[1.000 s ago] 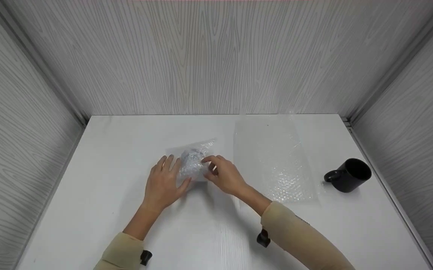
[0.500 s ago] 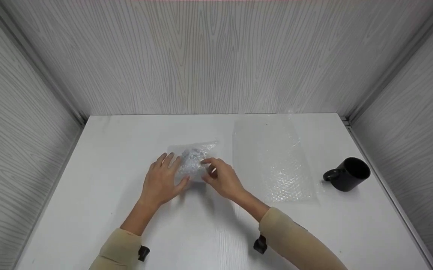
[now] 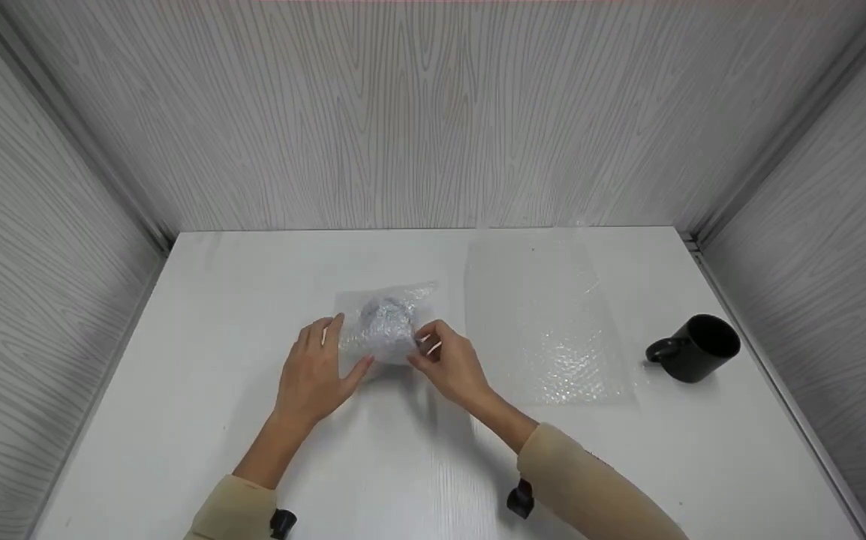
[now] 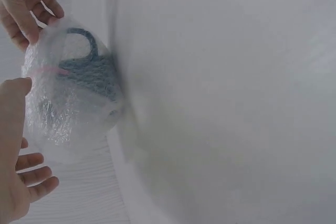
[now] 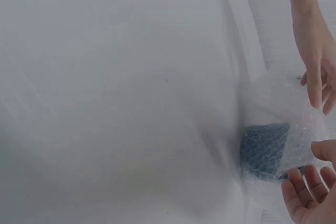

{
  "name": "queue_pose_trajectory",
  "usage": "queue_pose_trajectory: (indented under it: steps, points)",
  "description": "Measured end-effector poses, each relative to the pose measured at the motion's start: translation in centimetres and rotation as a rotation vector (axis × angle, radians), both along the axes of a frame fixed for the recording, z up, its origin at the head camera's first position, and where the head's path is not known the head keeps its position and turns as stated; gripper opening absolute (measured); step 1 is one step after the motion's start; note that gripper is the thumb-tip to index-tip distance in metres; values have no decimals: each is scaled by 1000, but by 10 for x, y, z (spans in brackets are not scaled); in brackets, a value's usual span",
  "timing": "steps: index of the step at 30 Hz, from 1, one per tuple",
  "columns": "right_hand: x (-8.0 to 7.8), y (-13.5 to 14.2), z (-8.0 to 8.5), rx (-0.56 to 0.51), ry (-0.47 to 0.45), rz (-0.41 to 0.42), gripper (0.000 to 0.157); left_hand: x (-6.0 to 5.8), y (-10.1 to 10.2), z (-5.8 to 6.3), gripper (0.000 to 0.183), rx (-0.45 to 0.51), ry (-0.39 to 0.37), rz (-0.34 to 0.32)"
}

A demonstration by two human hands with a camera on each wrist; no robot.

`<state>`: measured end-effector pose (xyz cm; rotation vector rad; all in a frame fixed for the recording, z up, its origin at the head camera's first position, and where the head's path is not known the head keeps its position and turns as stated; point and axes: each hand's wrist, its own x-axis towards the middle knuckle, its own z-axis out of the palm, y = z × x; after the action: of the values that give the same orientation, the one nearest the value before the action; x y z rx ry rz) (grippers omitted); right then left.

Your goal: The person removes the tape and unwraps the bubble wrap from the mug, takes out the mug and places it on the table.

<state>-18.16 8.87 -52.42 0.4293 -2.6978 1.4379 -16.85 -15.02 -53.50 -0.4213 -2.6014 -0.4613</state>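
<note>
A blue-grey mug [image 4: 89, 74] lies wrapped in clear bubble wrap [image 3: 388, 337] near the middle of the table; its handle shows through in the left wrist view. A thin pink strip [image 4: 50, 70] crosses the wrap. My left hand [image 3: 314, 375] is at the left side, fingers fairly straight and spread, thumb tip close to the wrap's near edge. On the opposite side, my right hand [image 3: 449, 361] has thumb and fingers curled at the wrap's right edge, pinching it beside the mug. In the right wrist view that hand's fingers [image 5: 302, 187] lie against the wrapped mug.
A flat sheet of bubble wrap [image 3: 545, 322] lies right of the hands on the white table [image 3: 238, 285]. Farther right, a black mug [image 3: 696, 349] lies tilted on its side, handle to the left. Wood-grain panels [image 3: 433, 112] enclose the back and sides.
My left hand has drawn back slightly toward the lower left, off the top of the wrapped mug. My right hand has shifted a little right and down to the wrap's edge.
</note>
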Motion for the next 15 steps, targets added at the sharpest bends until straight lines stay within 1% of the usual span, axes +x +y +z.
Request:
queue_pose_trajectory:
  steps: [4,8,12,15]
  points:
    - [1,0,-3,9,-31,-45,22,6,0,-4,82,81,-34,43]
    - [1,0,-4,23,-44,-60,21,11,2,-7,81,147,-64,91]
    - [2,0,-4,20,-42,-61,21,14,4,-10,77,215,-101,117]
    - [3,-1,-4,16,-25,-77,20,15,6,-11,73,255,-139,134]
